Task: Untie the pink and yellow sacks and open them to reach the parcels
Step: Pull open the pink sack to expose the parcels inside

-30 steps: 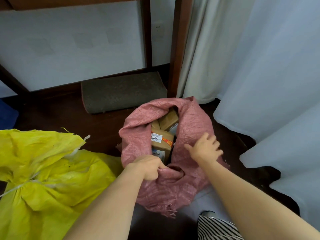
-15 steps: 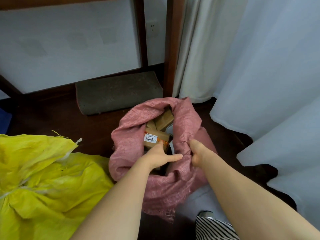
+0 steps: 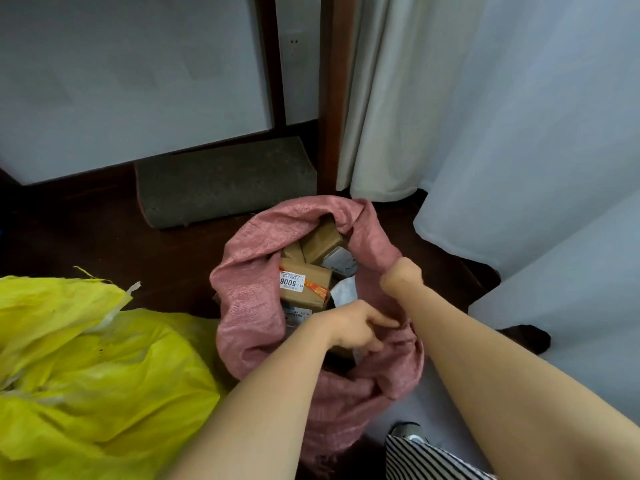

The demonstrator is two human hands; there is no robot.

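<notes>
The pink woven sack (image 3: pixel 249 299) stands on the dark floor with its mouth wide open. Inside lie several brown cardboard parcels (image 3: pixel 306 284), one with a white label reading 5006, and a white packet. My right hand (image 3: pixel 401 277) grips the sack's right rim, fingers curled into the fabric. My left hand (image 3: pixel 356 329) reaches across the near rim and pinches the pink fabric there. The yellow sack (image 3: pixel 93 375) lies to the left, its neck bunched with a whitish strip around it.
A grey mat (image 3: pixel 225 183) lies behind the pink sack below a dark wooden post (image 3: pixel 334 98). White curtains (image 3: pixel 502 133) hang at the right. A striped cloth (image 3: pixel 426 460) shows at the bottom edge.
My right hand has slid up and right along the rim, pulling the mouth wider. My left hand has moved from the parcels to the near rim. More parcels show.
</notes>
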